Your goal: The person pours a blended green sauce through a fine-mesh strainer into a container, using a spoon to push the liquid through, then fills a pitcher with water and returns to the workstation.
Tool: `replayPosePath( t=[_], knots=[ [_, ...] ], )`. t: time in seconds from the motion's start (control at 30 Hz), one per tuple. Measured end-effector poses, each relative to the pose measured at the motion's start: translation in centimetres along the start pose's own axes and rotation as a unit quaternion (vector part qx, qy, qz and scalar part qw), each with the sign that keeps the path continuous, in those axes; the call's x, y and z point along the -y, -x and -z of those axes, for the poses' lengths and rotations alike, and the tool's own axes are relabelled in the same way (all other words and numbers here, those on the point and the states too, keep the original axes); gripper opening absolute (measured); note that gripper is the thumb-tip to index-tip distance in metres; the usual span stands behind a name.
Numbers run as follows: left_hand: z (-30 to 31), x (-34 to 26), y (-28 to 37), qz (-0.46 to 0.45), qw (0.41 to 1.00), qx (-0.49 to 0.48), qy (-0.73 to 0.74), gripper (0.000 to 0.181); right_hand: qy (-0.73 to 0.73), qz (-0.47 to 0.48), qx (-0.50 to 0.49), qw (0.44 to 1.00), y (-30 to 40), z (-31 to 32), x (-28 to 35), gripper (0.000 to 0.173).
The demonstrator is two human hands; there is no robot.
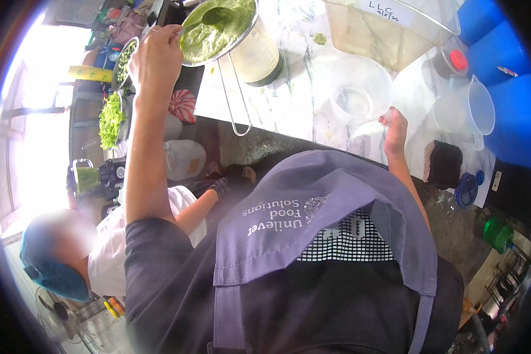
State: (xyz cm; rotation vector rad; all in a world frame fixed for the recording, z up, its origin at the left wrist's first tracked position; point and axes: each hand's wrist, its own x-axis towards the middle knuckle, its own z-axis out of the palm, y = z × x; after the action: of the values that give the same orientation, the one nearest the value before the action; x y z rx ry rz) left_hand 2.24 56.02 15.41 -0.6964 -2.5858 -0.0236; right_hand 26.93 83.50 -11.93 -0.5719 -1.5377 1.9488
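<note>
My left hand [157, 57] grips the handle of a dark spoon [217, 16], whose bowl lies over thick green puree [225, 35]. The puree fills a metal strainer [248, 35] set on top of a translucent measuring container [263, 62]. The strainer's long wire handle [234, 97] points toward me. At the table's near edge, my right hand [394, 128] has its fingers closed on the near side of a clear plastic pitcher [360, 90]; its handle is hard to make out. The pitcher shows no puree inside.
A large clear bin [380, 31] with a written label stands behind the pitcher. To the right are another pitcher [464, 108], a red-capped jar [451, 59], a dark cloth [444, 164] and blue lids [466, 190]. A co-worker [101, 256] is at left beside a blender [88, 177].
</note>
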Motion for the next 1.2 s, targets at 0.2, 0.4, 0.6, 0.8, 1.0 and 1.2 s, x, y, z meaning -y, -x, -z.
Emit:
replayPosePath(
  t=[0.2,0.4,0.6,0.8,1.0,1.2],
  knots=[
    [2.0,-3.1,2.1,-0.007,0.997,0.08,-0.007,0.021,-0.014,-0.004,-0.017,1.0,0.2,0.1,0.0,0.036],
    [-3.8,-1.1,1.9,0.016,0.997,0.068,-0.03,0.022,-0.018,0.002,0.004,1.0,0.2,0.0,0.1,0.037],
    [-2.1,0.9,0.0,0.073,0.996,0.019,-0.052,0.025,0.001,0.032,0.033,0.999,0.0,0.2,0.3,0.037],
    [-3.2,3.5,-0.2,0.142,0.98,0.073,-0.116,0.024,-0.026,0.015,0.013,0.999,0.1,-0.1,0.1,0.039],
    [-8.3,6.7,0.5,0.075,0.986,0.098,0.111,0.025,-0.009,0.023,0.055,0.998,0.3,-0.8,-0.5,0.039],
    [-0.1,-2.4,0.1,0.092,0.992,0.059,-0.061,0.024,0.001,0.03,0.078,0.996,0.4,-0.7,-0.4,0.038]
  ],
)
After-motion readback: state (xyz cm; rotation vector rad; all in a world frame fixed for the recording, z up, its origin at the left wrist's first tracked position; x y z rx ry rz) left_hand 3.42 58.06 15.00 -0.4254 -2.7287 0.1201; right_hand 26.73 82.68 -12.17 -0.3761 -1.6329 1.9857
